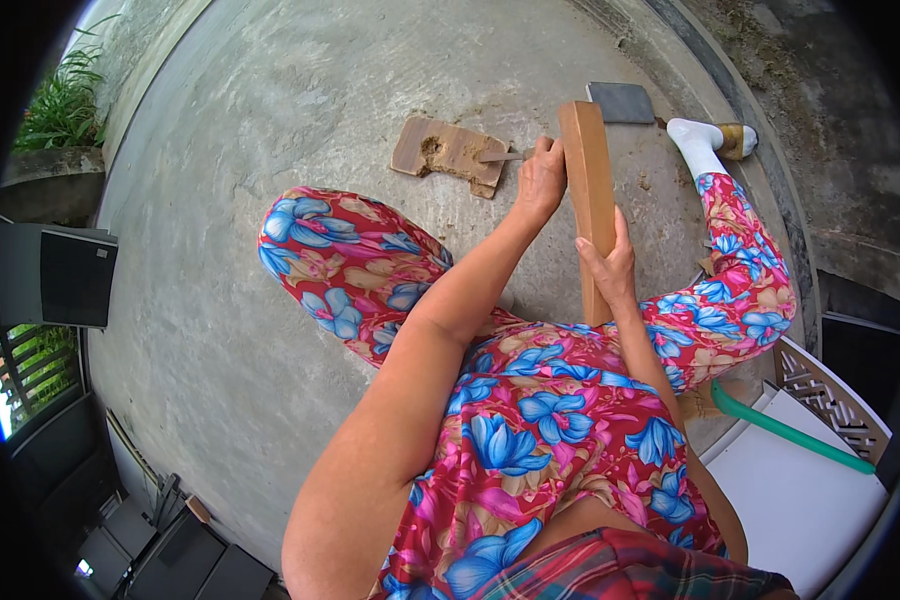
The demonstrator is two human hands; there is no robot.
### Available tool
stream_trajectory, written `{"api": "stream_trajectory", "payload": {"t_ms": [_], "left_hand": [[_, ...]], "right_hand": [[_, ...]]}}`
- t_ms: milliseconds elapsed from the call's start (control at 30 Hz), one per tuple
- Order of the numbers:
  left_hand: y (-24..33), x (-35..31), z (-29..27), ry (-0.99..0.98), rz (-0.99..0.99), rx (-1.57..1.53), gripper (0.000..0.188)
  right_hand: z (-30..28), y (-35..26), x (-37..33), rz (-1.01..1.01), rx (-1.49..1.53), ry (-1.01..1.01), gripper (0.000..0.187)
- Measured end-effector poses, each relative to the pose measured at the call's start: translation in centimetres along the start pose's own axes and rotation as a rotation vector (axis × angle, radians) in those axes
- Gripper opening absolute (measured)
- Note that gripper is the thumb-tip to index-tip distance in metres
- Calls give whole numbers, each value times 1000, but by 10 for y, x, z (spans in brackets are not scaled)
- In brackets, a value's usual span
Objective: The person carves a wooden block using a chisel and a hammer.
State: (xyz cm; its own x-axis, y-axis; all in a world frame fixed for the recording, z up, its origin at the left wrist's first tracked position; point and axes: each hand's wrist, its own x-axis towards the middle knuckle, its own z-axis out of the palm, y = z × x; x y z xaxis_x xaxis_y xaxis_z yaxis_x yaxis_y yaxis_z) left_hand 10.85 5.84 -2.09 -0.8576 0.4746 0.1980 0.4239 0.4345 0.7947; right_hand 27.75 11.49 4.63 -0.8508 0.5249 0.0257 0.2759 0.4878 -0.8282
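My left hand is closed around a tool with a narrow flat metal blade, seemingly a chisel; its handle is hidden in the fist. The blade's tip rests at the right part of a brown wooden board, which lies on the ground with rough gouged hollows and crumbs on it. My right hand grips a long squared wooden bar by its narrower near part, thumb along the left side. The bar's thicker far end rises just right of my left hand.
A dark grey flat slab lies beyond the bar on the concrete floor. My bent legs frame the work, one white-socked foot at far right. A white panel with a green strip stands at lower right.
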Motion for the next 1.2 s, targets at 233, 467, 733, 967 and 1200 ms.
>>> {"api": "stream_trajectory", "payload": {"t_ms": [233,467,733,967,1200], "left_hand": [[6,-1,-3,49,35,-21,13],[2,-1,-1,-2,3,12,15],[3,-5,-1,-10,29,34,13],[14,-5,-15,80,36,12,16],[15,11,-57,216,-42,-5,34]], "right_hand": [[-14,-14,0,7,248,151,75],[-6,1,1,-15,59,-10,72],[-1,9,1,31,133,37,71],[-16,12,16,179,299,114,69],[-11,13,31,229,227,-46,72]]}}
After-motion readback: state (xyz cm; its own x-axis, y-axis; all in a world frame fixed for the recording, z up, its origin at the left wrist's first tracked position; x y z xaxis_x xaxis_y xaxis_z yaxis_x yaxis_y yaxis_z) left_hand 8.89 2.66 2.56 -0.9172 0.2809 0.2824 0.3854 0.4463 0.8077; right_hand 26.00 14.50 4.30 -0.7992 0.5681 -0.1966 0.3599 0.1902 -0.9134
